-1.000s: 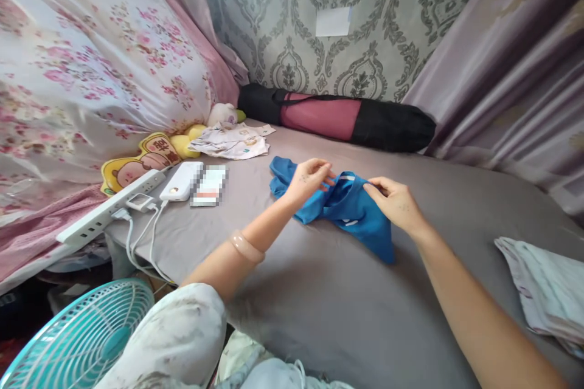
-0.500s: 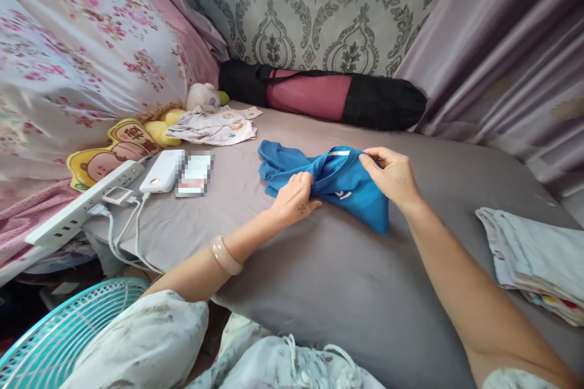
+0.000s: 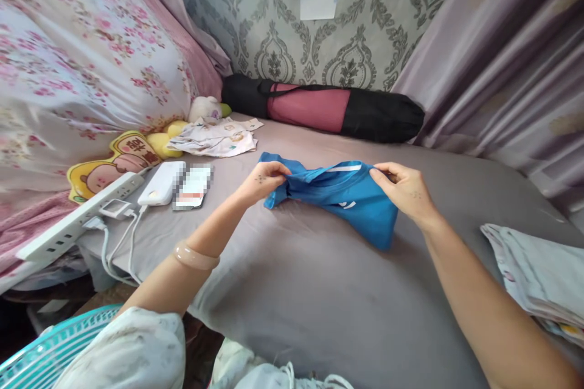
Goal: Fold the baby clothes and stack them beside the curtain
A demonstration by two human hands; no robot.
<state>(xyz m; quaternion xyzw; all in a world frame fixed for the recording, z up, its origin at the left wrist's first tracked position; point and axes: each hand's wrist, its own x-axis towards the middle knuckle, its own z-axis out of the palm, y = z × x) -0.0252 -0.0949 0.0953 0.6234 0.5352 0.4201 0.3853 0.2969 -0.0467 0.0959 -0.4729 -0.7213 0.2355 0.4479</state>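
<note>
A blue garment with a small white print and a white strip at its collar is held above the grey bed sheet. My left hand pinches its left part, where the cloth is bunched. On the other side, my right hand grips the collar's right end between thumb and fingers. The cloth sags between both hands, and its lower right corner hangs toward the sheet. Part of the garment lies behind my left hand.
A rolled black and pink bag lies by the wall. At left are a patterned cloth, a phone, a white power bank and a power strip. Folded clothes lie right, a fan lower left.
My left hand has moved left along the garment, spreading the collar wider. My right hand still holds its end and sits slightly farther right. The view has tilted up a little.
</note>
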